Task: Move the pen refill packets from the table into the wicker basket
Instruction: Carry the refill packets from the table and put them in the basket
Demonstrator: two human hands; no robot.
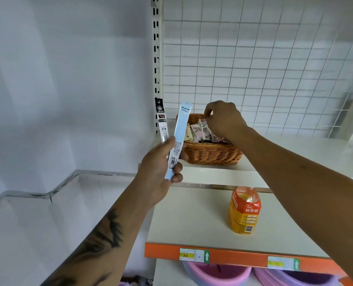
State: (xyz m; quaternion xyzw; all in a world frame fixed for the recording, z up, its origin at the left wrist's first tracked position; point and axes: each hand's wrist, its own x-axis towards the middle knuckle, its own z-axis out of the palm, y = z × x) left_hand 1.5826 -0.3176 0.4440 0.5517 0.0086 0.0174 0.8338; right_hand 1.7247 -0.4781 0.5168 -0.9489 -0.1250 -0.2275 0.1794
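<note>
Left hand grips 2 refill packets upright; right hand pinching above basket.

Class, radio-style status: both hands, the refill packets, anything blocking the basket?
Left hand holds two refill packets. Right hand in wicker basket, fingers curled at packets there. Nothing blocking.

head | worn, looks forward and slightly down | close over shelf front
</note>
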